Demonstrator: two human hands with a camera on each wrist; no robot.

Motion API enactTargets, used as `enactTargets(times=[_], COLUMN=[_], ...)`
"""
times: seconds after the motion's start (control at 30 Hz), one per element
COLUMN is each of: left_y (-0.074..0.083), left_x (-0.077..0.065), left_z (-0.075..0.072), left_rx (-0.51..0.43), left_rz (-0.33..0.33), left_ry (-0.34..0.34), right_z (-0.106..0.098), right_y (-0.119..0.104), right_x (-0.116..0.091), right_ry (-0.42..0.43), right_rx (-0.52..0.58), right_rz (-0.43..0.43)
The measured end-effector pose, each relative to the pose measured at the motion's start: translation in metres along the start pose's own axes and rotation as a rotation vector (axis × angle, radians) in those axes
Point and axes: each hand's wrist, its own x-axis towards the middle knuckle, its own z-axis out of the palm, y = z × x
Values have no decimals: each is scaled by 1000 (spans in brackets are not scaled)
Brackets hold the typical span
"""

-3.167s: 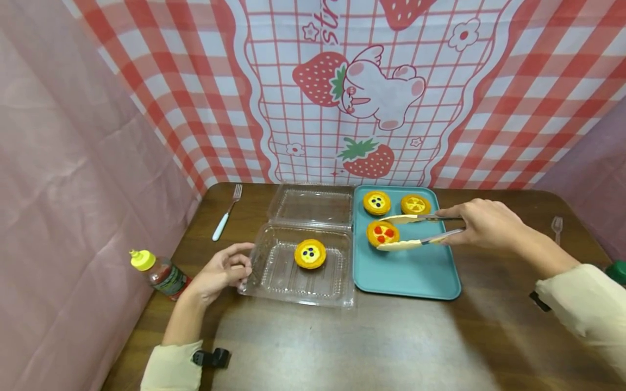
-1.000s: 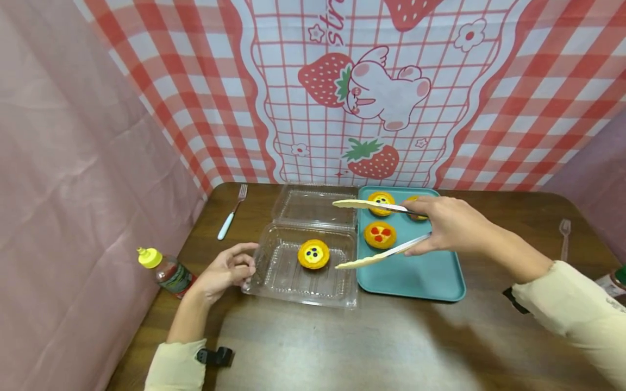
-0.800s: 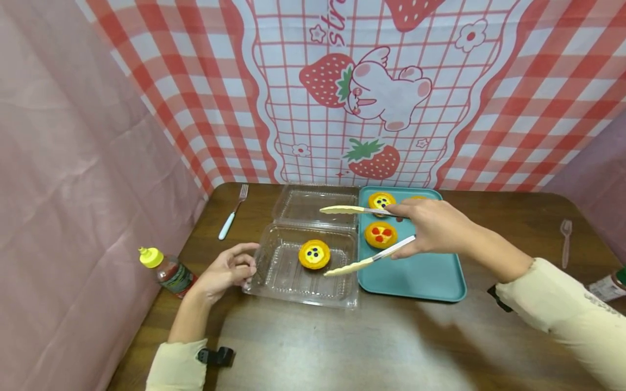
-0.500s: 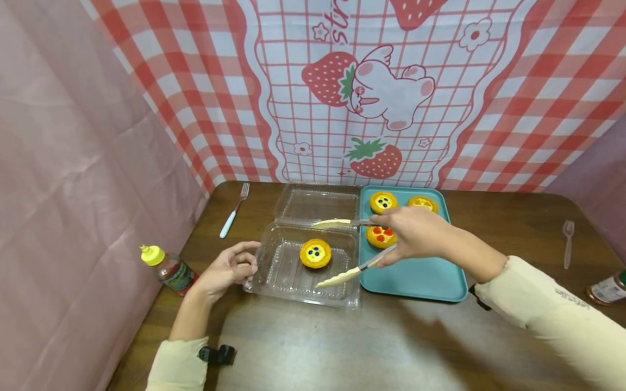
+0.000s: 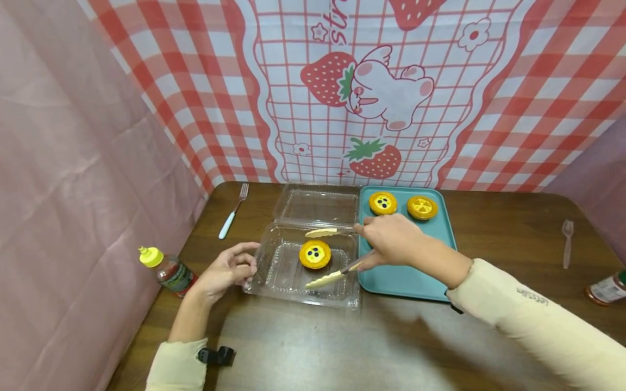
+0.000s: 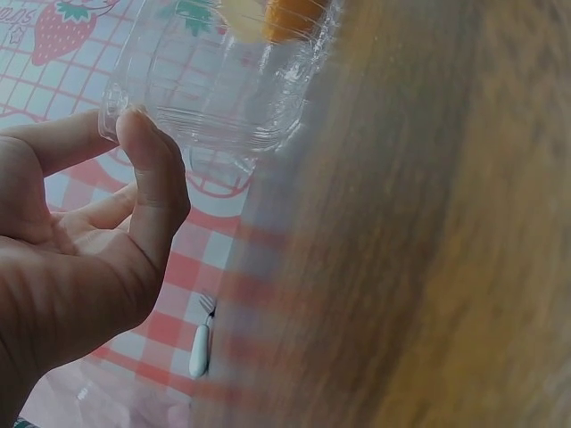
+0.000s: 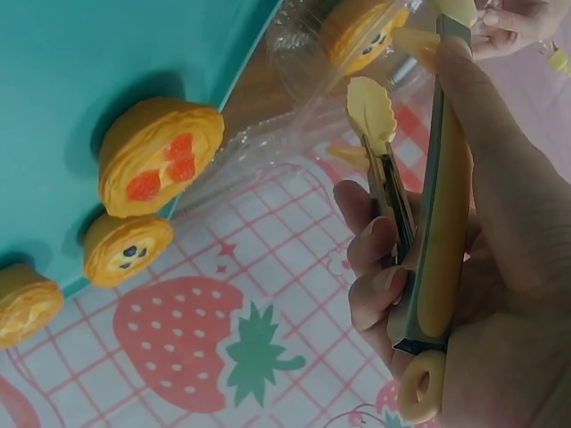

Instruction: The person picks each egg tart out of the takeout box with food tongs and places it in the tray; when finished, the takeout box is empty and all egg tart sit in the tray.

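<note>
My left hand [image 5: 222,274] pinches the left rim of a clear plastic clamshell container [image 5: 281,274], which lies open. My right hand [image 5: 393,239] grips tongs [image 5: 323,232] with cream tips. The tips are spread over the container, one beyond and one on the near side of a blueberry tart [image 5: 315,254]; whether they touch it I cannot tell. On the teal tray [image 5: 406,282] sit another blueberry tart [image 5: 383,203] and a yellow-fruit tart [image 5: 422,207]. A strawberry-topped tart [image 7: 165,160] shows in the right wrist view; my right hand hides it in the head view.
A fork [image 5: 233,212] with a pale handle lies at the back left. Beside my left forearm is a yellow-capped sauce bottle [image 5: 168,271]. Toward the right edge are a clear fork [image 5: 567,244] and a green-capped bottle [image 5: 606,288].
The tongs were around the strawberry tart on the tray. My right hand has carried them left, spread and holding nothing, to the tart in the container. My left hand stays at the rim.
</note>
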Motion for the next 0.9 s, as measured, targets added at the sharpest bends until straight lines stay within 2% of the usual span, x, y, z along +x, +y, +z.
enactTargets(times=[0.47, 0.9], left_y=[-2, -2], left_x=[-1, -1], left_z=[-2, -3], left_rx=[-17, -23], left_rz=[5, 16], left_ry=[-9, -17], right_z=[4, 9], right_y=[-1, -6], right_x=[0, 6], right_ry=[1, 35], right_rx=[69, -18], right_rz=[9, 64])
